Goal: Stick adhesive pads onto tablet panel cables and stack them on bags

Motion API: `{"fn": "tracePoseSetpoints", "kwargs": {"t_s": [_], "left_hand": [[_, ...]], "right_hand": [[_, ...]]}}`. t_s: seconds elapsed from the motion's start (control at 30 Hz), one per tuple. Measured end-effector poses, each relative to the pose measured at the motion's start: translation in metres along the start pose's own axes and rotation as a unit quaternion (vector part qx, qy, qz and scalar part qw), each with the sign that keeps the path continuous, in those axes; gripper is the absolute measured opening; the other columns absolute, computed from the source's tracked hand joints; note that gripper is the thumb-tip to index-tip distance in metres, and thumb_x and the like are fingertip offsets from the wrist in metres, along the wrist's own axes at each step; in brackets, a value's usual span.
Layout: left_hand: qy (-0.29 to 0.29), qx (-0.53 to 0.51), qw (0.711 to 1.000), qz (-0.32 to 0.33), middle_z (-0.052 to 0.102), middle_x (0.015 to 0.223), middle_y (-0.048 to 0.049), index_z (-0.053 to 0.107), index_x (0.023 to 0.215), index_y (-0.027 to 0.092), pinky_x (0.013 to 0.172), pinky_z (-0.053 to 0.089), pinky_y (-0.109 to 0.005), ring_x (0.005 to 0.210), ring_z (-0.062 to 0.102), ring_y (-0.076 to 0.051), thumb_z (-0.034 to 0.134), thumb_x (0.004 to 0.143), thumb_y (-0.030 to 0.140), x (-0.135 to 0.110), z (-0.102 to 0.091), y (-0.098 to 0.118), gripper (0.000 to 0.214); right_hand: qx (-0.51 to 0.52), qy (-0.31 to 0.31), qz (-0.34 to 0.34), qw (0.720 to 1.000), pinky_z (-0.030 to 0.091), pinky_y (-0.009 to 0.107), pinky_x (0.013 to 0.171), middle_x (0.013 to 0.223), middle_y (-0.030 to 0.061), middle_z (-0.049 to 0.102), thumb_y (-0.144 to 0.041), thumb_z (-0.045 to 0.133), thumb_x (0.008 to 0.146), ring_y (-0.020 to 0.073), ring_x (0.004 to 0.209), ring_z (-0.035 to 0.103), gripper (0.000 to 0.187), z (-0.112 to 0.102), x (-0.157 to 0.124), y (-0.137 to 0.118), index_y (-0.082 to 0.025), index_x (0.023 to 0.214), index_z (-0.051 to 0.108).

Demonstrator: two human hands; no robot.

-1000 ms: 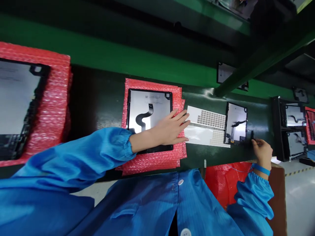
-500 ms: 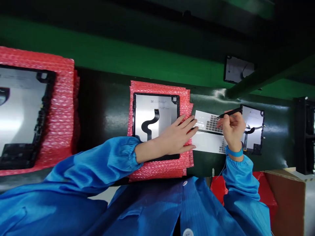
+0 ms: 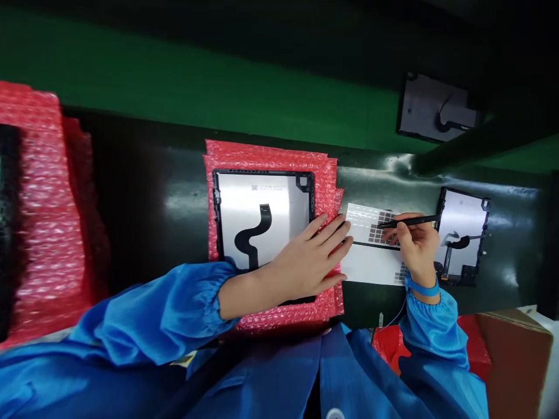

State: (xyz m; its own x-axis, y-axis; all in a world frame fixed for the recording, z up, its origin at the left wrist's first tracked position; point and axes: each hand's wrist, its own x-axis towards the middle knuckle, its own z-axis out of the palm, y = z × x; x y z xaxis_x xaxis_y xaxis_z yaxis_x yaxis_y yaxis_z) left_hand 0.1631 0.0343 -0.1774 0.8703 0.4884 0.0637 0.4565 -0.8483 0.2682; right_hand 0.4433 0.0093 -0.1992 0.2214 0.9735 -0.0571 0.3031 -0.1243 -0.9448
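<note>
My left hand (image 3: 310, 256) lies flat with fingers apart, across the right edge of a display panel (image 3: 279, 227) and the red bubble wrap (image 3: 271, 156) under it. Its fingertips reach the left edge of a white sticker sheet (image 3: 371, 265). A black ribbon cable (image 3: 253, 233) curves over the panel's silver back. My right hand (image 3: 417, 241) is closed on black tweezers (image 3: 410, 222), whose tips are at the small grey square stickers (image 3: 379, 234) on the sheet. A blue wrist strap (image 3: 423, 287) circles my right wrist.
Right of my right hand lies another panel (image 3: 465, 218) with a cable. A further panel (image 3: 437, 107) sits at the back, partly behind a dark bar. More red bubble wrap (image 3: 48, 203) is stacked at the far left. A cardboard box (image 3: 513, 349) stands at lower right.
The camera view has shifted, so the left stack slides partly out of frame. The tweezer tips have moved lower on the sticker grid. My left hand stays flat at the sheet's edge.
</note>
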Motion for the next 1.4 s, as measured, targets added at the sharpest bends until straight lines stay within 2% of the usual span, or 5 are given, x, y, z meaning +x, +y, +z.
{"fn": "tracePoseSetpoints", "kwargs": {"t_s": [0.63,0.73,0.9,1.03,1.4], "left_hand": [[0.001,0.021,1.000,-0.003,0.056,0.161,-0.0226,0.065,0.145,0.006,0.129,0.033,-0.054,0.155,0.046,-0.041,0.064,0.102,0.062,0.002,-0.011,0.006,0.071],[0.040,0.014,0.999,0.009,0.064,0.152,-0.0227,0.070,0.137,0.004,0.124,0.041,-0.052,0.145,0.056,-0.039,0.065,0.101,0.061,-0.009,-0.029,0.019,0.068],[0.089,-0.018,0.994,-0.057,0.073,0.091,-0.0086,0.075,0.114,0.009,0.074,0.058,-0.038,0.081,0.068,-0.023,0.054,0.110,0.039,-0.035,-0.043,0.023,0.036],[0.077,0.030,0.985,-0.153,0.072,0.102,-0.0132,0.064,0.136,0.003,0.076,0.060,-0.038,0.089,0.069,-0.026,0.054,0.109,0.033,-0.045,-0.031,0.008,0.041],[0.064,0.037,0.986,-0.151,0.070,0.106,-0.0140,0.060,0.140,0.004,0.078,0.059,-0.038,0.095,0.066,-0.027,0.054,0.110,0.035,-0.050,-0.022,0.004,0.044]], "right_hand": [[0.101,0.014,0.025,0.995,0.065,0.034,0.055,0.068,-0.0018,0.076,-0.046,0.074,0.099,0.0208,0.054,0.075,0.022,-0.001,0.010,-0.014,-0.024,0.100,0.068],[0.136,-0.001,0.010,0.991,0.066,0.035,0.056,0.071,-0.0010,0.079,-0.043,0.072,0.101,0.0214,0.054,0.076,0.019,0.016,0.016,-0.030,-0.024,0.101,0.066],[0.155,-0.082,0.005,0.984,0.065,0.032,0.054,0.073,-0.0020,0.079,-0.050,0.067,0.103,0.0187,0.053,0.076,0.024,0.067,0.023,-0.044,-0.027,0.105,0.060],[0.158,-0.136,0.004,0.978,0.066,0.031,0.056,0.070,-0.0050,0.075,-0.052,0.065,0.104,0.0177,0.056,0.077,0.024,0.096,0.025,-0.039,-0.029,0.108,0.057],[0.148,-0.169,-0.006,0.974,0.067,0.031,0.057,0.071,-0.0048,0.073,-0.054,0.065,0.104,0.0187,0.063,0.079,0.026,0.102,0.021,-0.039,-0.030,0.109,0.057]]}}
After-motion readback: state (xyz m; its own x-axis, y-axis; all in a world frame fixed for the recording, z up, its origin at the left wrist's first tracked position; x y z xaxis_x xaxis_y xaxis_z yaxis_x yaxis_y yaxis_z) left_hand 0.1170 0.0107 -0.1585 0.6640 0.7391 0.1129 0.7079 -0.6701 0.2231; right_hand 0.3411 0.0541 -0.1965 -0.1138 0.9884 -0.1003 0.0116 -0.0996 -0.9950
